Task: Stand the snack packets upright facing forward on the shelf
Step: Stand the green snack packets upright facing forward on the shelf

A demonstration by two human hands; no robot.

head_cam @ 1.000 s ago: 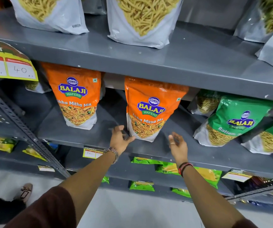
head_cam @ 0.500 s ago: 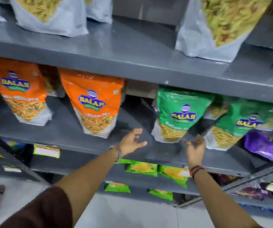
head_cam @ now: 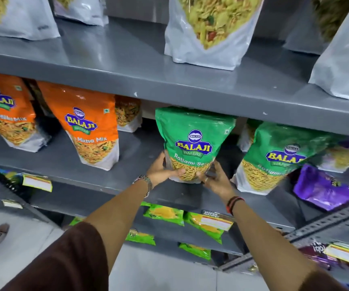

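green packet (head_cam: 192, 131) stands upright, gripped between left hand (head_cam: 161, 171) and right hand (head_cam: 215, 179).

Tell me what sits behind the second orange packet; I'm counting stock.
Behind the second orange packet, one more orange packet peeks out at its right, standing further back on the shelf. Anything directly behind is covered.

Centre of frame: green packet (head_cam: 192, 131) reads "BALAJI WAFERS", "Ratlami Se…" below, last letters hidden by curve of bag.
Right: second green packet (head_cam: 278, 148) reads "BALAJ…", "Ratlam…" blurred.
Left of centre: orange packet (head_cam: 85, 114) reads "BALAJI WAFERS", "…Mitha Mix".
Far left: another orange packet (head_cam: 3, 101) reads "BALAJI", "…Mitha Mix" blurred.
Behind them: small orange packet (head_cam: 127, 110) shows "…tha Mix".
Lower centre: shelf tag (head_cam: 216, 220) reads "SUPER MARKET"; price unreadable.
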